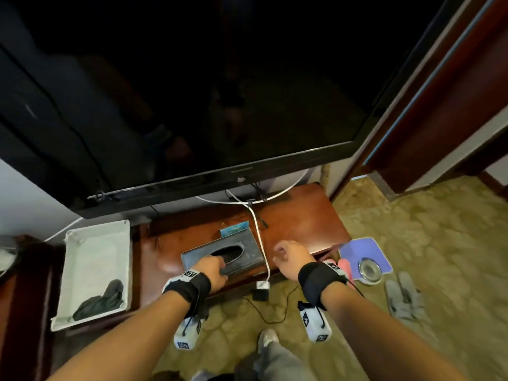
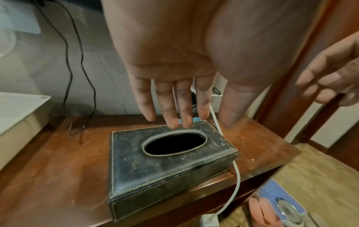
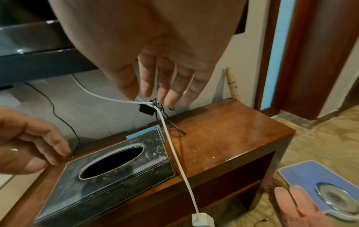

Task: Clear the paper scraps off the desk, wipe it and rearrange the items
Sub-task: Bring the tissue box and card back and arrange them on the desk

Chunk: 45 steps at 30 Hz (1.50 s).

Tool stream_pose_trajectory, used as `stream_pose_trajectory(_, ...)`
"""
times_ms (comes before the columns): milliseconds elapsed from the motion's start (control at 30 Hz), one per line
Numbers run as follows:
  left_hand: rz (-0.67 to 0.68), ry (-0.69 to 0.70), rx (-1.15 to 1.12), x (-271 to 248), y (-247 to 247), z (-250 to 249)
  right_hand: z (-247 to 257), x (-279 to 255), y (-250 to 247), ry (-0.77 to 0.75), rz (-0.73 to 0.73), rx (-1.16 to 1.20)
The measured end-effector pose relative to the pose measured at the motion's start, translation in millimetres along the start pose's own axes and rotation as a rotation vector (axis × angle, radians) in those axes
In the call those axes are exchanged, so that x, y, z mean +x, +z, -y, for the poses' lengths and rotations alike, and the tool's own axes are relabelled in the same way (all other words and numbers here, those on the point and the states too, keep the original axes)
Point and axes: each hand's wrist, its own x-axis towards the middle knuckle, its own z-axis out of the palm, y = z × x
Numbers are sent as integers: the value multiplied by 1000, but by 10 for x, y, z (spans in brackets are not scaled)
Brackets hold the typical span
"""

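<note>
Left hand (image 2: 170, 64): fingers straight, holding nothing, poised over the black tissue box (image 2: 155, 169); fingertips possibly touching it, view unclear. Right hand (image 3: 161, 61): fingers loosely extended, empty, above the wooden desk (image 3: 223, 135). Box sits mid-desk; white cable (image 3: 175, 153) runs along its right side.

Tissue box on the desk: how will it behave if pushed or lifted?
The tissue box is probably light: its oval opening looks dark, with no tissue showing. Low and flat-based, it should slide on the desk rather than tip. The white cable running close along its right side might get dragged along.
</note>
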Motion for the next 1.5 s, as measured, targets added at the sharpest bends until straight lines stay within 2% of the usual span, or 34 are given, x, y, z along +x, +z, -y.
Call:
stream_pose_trajectory(167,-39,-135,1,283,123,-57,-132,593,-78,-104,99,-47)
stream_pose_trajectory(300,-40,-171,55,479,257,45,-109,987,-20,-134,159,-71)
stream_pose_trajectory(467,49,-198,122,658,486,283,64,1396,185,-180,218,-88)
stream_pose_trajectory(567,24,-182,226,697,566,414,222,1579,389,-172,246,-25)
stream_pose_trajectory(700,9,-204,281,684,651,624,330,1829,616,-125,181,33)
stream_pose_trajectory(833,14,-232,240,595,704,863,304,2018,710,-51,82,-49)
stream_pose_trajectory(1100,42,-237,167,607,841,964,325,2257,926,24,82,-122)
stream_pose_trajectory(1333,37,-242,151,624,877,966,285,2322,1140,88,-10,61)
stream_pose_trajectory(1500,31,-244,151,625,888,975,275,2282,1073,74,-43,247)
